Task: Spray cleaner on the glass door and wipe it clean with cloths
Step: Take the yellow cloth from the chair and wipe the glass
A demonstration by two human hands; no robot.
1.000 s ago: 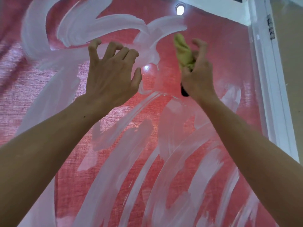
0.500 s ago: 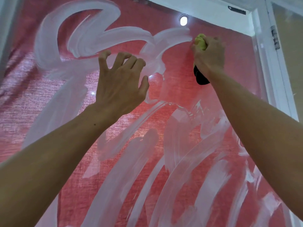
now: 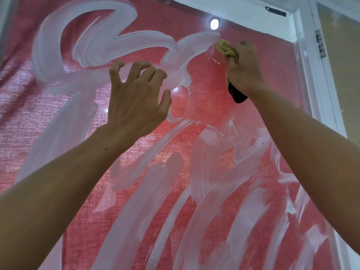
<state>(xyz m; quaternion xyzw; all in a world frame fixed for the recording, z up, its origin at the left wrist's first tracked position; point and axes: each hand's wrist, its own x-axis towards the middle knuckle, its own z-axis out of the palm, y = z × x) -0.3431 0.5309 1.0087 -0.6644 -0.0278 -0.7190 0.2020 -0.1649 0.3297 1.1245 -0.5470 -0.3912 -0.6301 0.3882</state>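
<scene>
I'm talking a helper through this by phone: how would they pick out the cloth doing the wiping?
Start at the glass door streaked with white foam, backed by red fabric. Near its top right, below the round lamp, the right hand is raised to the pane. The yellow cloth bunched in its grip is the only yellow thing there.

The glass door (image 3: 204, 114) is streaked with broad white swirls of cleaner foam (image 3: 124, 43) over most of its pane, red fabric showing through behind. A bunched yellow cloth (image 3: 227, 49) is pressed against the glass near the top right, at the edge of a foam streak.
</scene>
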